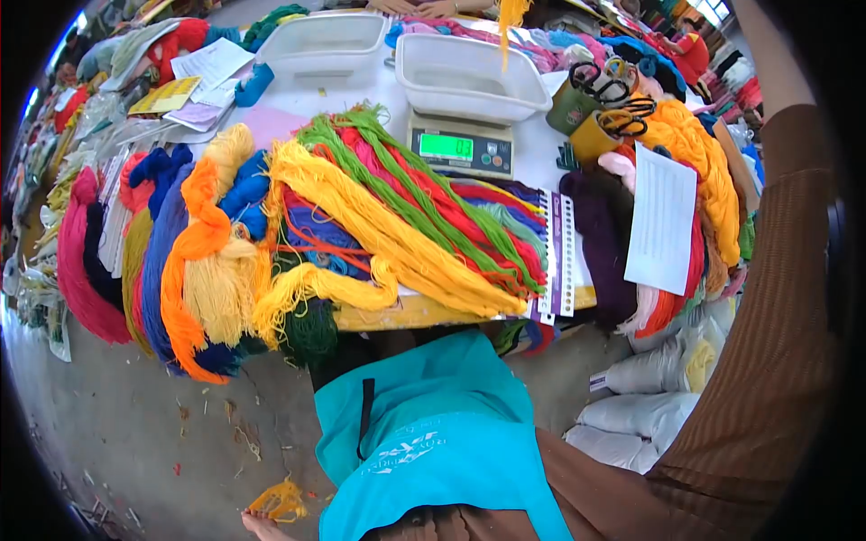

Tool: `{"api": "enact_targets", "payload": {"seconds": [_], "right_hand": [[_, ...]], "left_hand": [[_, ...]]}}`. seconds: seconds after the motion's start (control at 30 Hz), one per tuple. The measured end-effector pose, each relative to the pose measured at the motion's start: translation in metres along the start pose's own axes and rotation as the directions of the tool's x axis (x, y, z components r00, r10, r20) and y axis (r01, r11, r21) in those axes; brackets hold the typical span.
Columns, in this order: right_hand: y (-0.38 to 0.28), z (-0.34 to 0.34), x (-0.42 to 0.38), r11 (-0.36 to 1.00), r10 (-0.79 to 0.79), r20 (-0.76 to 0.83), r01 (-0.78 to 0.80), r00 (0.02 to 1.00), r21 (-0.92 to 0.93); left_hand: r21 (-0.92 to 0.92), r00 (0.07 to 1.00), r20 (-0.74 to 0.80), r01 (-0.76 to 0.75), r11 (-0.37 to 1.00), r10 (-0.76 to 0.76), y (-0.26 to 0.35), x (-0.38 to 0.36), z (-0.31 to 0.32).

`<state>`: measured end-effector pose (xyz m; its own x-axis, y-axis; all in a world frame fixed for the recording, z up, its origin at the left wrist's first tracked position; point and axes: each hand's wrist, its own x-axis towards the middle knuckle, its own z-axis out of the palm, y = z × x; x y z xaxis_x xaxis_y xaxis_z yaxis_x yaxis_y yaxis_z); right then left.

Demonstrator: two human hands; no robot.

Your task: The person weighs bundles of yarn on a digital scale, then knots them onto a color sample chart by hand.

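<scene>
At the lower left edge my left hand [260, 523] shows only in part, its fingers closed at a small tangle of yellow-orange yarn [281, 499] over the floor. My right arm [780, 261] reaches up along the right side, and its hand is outside the view. A strand of yellow yarn [513, 16] hangs in from the top edge; what holds it is hidden. Long yellow, green and red skeins [397, 221] lie across the table in front of me. Behind them stands a digital scale [462, 147] with a white plastic tub [471, 81] on it.
Another white tub [316, 41] stands left of the scale. Scissors [600, 86] stand in cups at the right, near a paper sheet [661, 219] on more skeins. White sacks [636, 419] lie below. Another person's hands [437, 9] show across the table.
</scene>
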<state>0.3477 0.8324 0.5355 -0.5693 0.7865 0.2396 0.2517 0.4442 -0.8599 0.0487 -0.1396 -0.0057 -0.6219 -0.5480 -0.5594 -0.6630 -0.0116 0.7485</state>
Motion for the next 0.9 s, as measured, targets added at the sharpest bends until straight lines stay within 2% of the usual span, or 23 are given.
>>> {"api": "enact_targets", "payload": {"seconds": [0.23, 0.3, 0.33, 0.4, 0.43, 0.47, 0.5, 0.53, 0.57, 0.6, 0.67, 0.77, 0.83, 0.9], "right_hand": [[0.058, 0.008, 0.036, 0.971, 0.121, 0.119, -0.092, 0.986, -0.221], [0.074, 0.008, 0.043, 0.952, 0.165, 0.144, -0.119, 0.976, -0.281], [0.081, 0.006, 0.047, 0.941, 0.187, 0.156, -0.131, 0.97, -0.311], [0.098, -0.004, 0.058, 0.916, 0.228, 0.176, -0.15, 0.958, -0.372], [0.108, -0.012, 0.065, 0.902, 0.247, 0.184, -0.157, 0.951, -0.402], [0.113, -0.015, 0.08, 0.887, 0.267, 0.191, -0.163, 0.945, -0.433], [0.086, 0.016, 0.032, 0.619, 0.089, 0.158, 0.07, 0.983, -0.782], [0.112, 0.023, 0.025, 0.333, 0.135, 0.161, 0.108, 0.978, -0.937], [0.164, 0.02, 0.016, 0.191, -0.184, 0.12, 0.155, 0.976, -0.969], [0.15, 0.036, -0.013, 0.166, -0.192, 0.105, 0.137, 0.976, -0.977], [0.156, 0.053, -0.046, 0.357, -0.306, -0.047, 0.069, 0.951, -0.932], [0.15, 0.071, -0.094, 0.428, -0.34, -0.061, 0.096, 0.938, -0.899], [0.155, 0.075, -0.12, 0.451, -0.308, -0.036, 0.113, 0.951, -0.885], [0.157, 0.076, -0.141, 0.474, -0.276, -0.007, 0.13, 0.961, -0.871]], "left_hand": [[0.047, 0.963, 0.195, 0.179, 0.983, -0.184, 0.008, 0.003, 0.01], [-0.001, 0.909, 0.342, 0.255, 0.967, -0.239, 0.005, -0.017, 0.026], [-0.004, 0.909, 0.343, 0.252, 0.968, -0.236, 0.008, -0.019, 0.039], [0.096, 0.87, 0.299, 0.38, 0.92, -0.391, 0.009, -0.024, 0.058], [0.112, 0.835, 0.382, 0.384, 0.916, -0.397, 0.007, -0.027, 0.066], [0.107, 0.834, 0.386, 0.383, 0.917, -0.394, 0.007, -0.029, 0.072], [0.167, 0.809, 0.422, 0.375, 0.912, -0.41, 0.006, -0.032, 0.082], [0.226, 0.781, 0.455, 0.364, 0.904, -0.428, 0.005, -0.039, 0.093], [0.223, 0.78, 0.458, 0.364, 0.904, -0.427, 0.006, -0.05, 0.103], [0.268, 0.755, 0.504, 0.326, 0.906, -0.421, 0.008, -0.062, 0.113], [0.309, 0.726, 0.551, 0.282, 0.908, -0.413, 0.012, -0.078, 0.131], [0.274, 0.717, 0.552, 0.328, 0.904, -0.427, 0.012, -0.095, 0.15], [0.28, 0.624, 0.667, 0.298, 0.913, -0.408, 0.016, -0.116, 0.159], [0.288, 0.629, 0.663, 0.286, 0.914, -0.406, 0.021, -0.141, 0.172]]}}
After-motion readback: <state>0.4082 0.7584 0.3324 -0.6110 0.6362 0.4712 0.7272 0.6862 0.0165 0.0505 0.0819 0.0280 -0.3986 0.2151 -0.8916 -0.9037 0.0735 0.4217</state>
